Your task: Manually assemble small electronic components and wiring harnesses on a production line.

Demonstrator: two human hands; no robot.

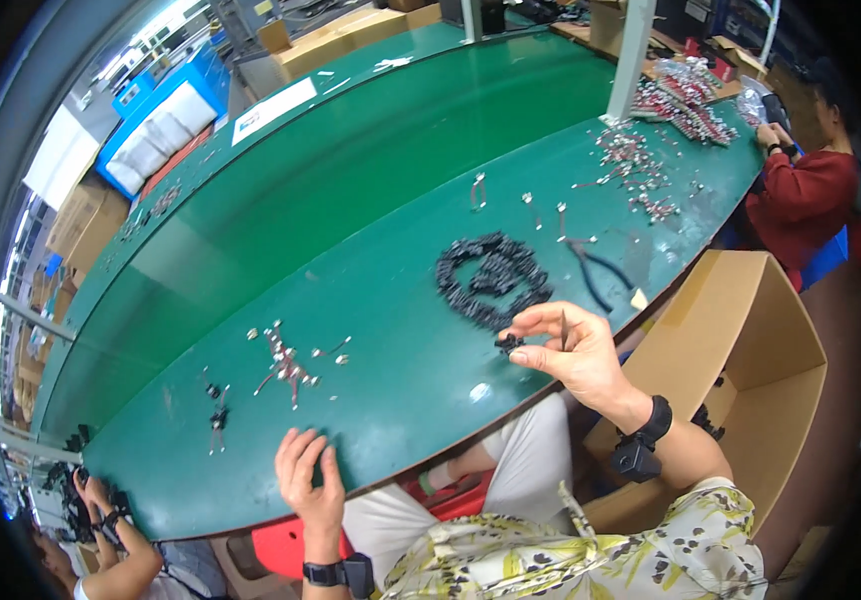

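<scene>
My right hand [582,362] pinches a small black part [509,344] between thumb and fingertips, just above the table's near edge. A thin dark pointed tool [563,330] also shows among its fingers; its kind cannot be made out. Just beyond lies a ring-shaped heap of small black parts [460,300] on the green table [390,400]. My left hand [310,482] rests at the table edge with its fingers apart, holding nothing. Closest beyond it are a cluster of short red-and-white wire leads [285,362] and two black parts with leads [218,415].
Dark-handled pliers [595,278] lie right of the heap. An open cardboard box [740,350] with black parts inside stands at my right. Piles of wire leads [640,170] cover the far right, where a person in red [810,200] works. Another person [120,545] works at far left.
</scene>
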